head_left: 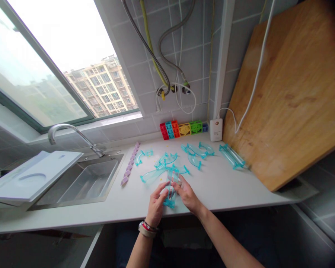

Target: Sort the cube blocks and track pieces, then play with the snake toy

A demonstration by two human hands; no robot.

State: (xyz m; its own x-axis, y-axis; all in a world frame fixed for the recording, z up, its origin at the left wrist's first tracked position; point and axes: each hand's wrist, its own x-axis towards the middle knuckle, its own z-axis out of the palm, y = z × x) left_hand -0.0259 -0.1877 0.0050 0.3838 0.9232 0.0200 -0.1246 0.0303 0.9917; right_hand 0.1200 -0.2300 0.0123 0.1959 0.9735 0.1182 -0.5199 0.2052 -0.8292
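Left hand (156,204), right hand (188,194) — fingers (179,187) clamped on track piece (172,176) | long axis points away

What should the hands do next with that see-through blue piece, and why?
Probably move the straight blue piece, gripped by the left hand and the right hand, forward to the curved blue pieces lying just beyond it on the counter. Those are the nearest loose pieces, and its far end points toward them, so joining there looks like the shortest step.
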